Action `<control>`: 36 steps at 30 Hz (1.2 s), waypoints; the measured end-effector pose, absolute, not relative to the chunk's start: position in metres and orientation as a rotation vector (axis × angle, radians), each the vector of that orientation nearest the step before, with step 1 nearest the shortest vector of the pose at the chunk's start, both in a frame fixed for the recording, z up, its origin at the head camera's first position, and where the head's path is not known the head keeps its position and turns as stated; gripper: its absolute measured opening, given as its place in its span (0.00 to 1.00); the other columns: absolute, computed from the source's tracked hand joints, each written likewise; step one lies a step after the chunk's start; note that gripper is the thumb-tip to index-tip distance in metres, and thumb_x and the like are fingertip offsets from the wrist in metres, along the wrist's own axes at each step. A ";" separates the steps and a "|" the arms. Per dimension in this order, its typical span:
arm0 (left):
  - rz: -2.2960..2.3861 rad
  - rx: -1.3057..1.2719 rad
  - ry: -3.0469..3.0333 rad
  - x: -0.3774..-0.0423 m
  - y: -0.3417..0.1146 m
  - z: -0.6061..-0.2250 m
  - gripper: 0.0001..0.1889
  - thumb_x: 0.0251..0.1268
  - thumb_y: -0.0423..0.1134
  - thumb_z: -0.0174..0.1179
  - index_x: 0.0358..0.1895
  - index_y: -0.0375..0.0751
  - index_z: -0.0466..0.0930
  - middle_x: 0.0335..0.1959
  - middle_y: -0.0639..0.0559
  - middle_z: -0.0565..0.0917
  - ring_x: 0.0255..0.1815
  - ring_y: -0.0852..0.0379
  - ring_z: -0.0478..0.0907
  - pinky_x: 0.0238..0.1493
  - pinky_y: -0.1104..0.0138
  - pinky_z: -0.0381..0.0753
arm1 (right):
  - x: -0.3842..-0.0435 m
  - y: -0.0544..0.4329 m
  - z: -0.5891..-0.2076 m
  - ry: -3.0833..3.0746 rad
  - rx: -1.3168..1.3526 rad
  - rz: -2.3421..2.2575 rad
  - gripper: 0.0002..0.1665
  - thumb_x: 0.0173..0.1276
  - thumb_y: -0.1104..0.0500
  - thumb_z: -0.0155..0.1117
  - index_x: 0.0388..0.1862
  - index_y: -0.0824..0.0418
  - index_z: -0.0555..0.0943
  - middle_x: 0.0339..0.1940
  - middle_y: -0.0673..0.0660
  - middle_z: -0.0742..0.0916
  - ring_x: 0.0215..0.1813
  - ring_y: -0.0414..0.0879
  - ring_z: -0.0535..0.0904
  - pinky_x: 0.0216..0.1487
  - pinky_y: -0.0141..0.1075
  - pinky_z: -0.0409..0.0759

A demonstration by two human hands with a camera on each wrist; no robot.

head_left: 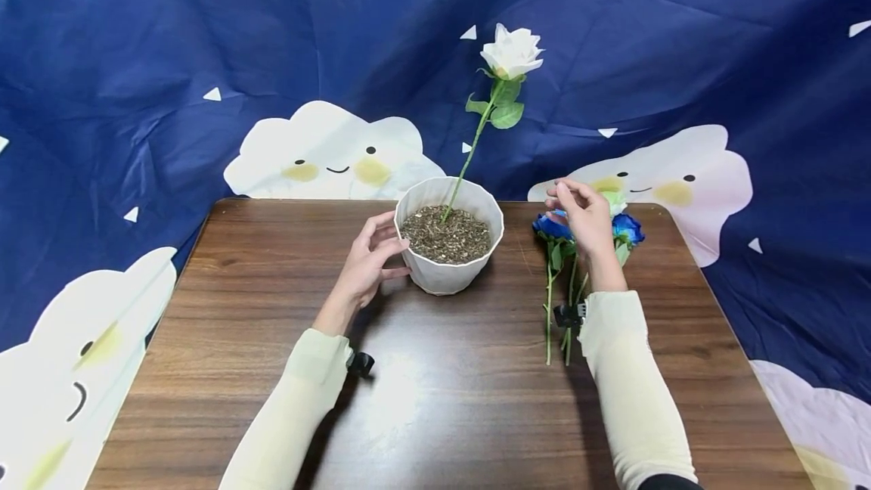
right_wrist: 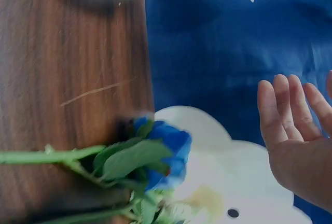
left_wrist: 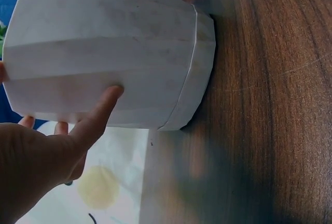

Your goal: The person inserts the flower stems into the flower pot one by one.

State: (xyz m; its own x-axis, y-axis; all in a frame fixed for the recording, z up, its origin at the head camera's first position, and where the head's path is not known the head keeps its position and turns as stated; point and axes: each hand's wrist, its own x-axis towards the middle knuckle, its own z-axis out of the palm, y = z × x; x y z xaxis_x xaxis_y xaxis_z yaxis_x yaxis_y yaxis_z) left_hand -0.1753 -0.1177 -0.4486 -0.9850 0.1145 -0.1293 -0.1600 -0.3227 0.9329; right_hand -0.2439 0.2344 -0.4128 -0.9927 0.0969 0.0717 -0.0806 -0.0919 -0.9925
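A white faceted flower pot (head_left: 445,272) holds brown soil (head_left: 445,236), and a white rose (head_left: 512,53) on a green stem stands tilted to the right in it. My left hand (head_left: 367,259) holds the pot's left side, its thumb at the near rim and some fingers behind the side; the left wrist view shows one finger (left_wrist: 98,112) lying along the pot wall (left_wrist: 104,58). Raised over the loose roses at the right, my right hand (head_left: 584,216) holds nothing, its fingers (right_wrist: 282,102) extended. It partly hides the blue roses (head_left: 627,228) and a pale green-white rose (head_left: 615,203).
The loose roses lie on the brown wooden table (head_left: 435,407), stems (head_left: 548,316) toward me. Behind the table's far edge hangs a dark blue cloth (head_left: 170,44) with white clouds and triangles. Small dark cameras (head_left: 361,364) sit at both wrists.
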 end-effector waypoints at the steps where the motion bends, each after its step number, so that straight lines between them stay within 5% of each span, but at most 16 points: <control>1: 2.424 -0.059 1.718 -0.176 -0.118 -0.449 0.33 0.67 0.28 0.61 0.74 0.42 0.63 0.69 0.36 0.68 0.58 0.45 0.75 0.50 0.40 0.85 | -0.242 0.237 -0.414 -2.028 -0.037 2.257 0.10 0.75 0.58 0.63 0.51 0.59 0.82 0.39 0.53 0.89 0.42 0.46 0.86 0.45 0.34 0.89; 14: 2.421 -0.064 1.719 -0.176 -0.116 -0.449 0.32 0.67 0.28 0.61 0.74 0.43 0.64 0.68 0.36 0.69 0.57 0.47 0.75 0.53 0.36 0.82 | -0.224 0.283 -0.431 -2.079 -0.274 2.320 0.18 0.77 0.57 0.61 0.61 0.60 0.76 0.40 0.50 0.87 0.43 0.44 0.85 0.46 0.33 0.88; 22: 2.423 -0.060 1.723 -0.176 -0.116 -0.447 0.32 0.67 0.28 0.61 0.74 0.43 0.64 0.68 0.36 0.68 0.57 0.46 0.75 0.52 0.37 0.83 | -0.214 0.301 -0.449 -2.000 -0.388 2.393 0.06 0.76 0.59 0.62 0.49 0.56 0.79 0.37 0.51 0.87 0.37 0.41 0.86 0.43 0.33 0.89; 31: 2.417 -0.062 1.723 -0.173 -0.117 -0.448 0.32 0.68 0.28 0.60 0.74 0.44 0.64 0.68 0.37 0.69 0.59 0.44 0.75 0.52 0.37 0.83 | -0.195 0.319 -0.470 -2.009 -0.555 2.469 0.08 0.77 0.60 0.60 0.51 0.58 0.76 0.34 0.50 0.87 0.37 0.43 0.86 0.44 0.34 0.89; 36: 2.428 -0.055 1.721 -0.172 -0.117 -0.448 0.32 0.68 0.28 0.61 0.74 0.44 0.64 0.68 0.37 0.69 0.59 0.45 0.75 0.52 0.37 0.83 | -0.195 0.318 -0.479 -2.082 -0.581 2.473 0.19 0.77 0.59 0.61 0.62 0.63 0.72 0.37 0.51 0.87 0.39 0.42 0.86 0.47 0.34 0.88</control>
State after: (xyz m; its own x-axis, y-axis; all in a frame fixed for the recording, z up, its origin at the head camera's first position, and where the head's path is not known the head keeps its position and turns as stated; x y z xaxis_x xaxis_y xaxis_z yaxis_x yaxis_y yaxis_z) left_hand -0.1725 -0.1165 -0.4484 -0.9857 0.1126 -0.1252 -0.1554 -0.3220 0.9339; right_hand -0.1947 0.3183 -0.4795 -0.9276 0.1155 -0.3552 0.3304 -0.1900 -0.9245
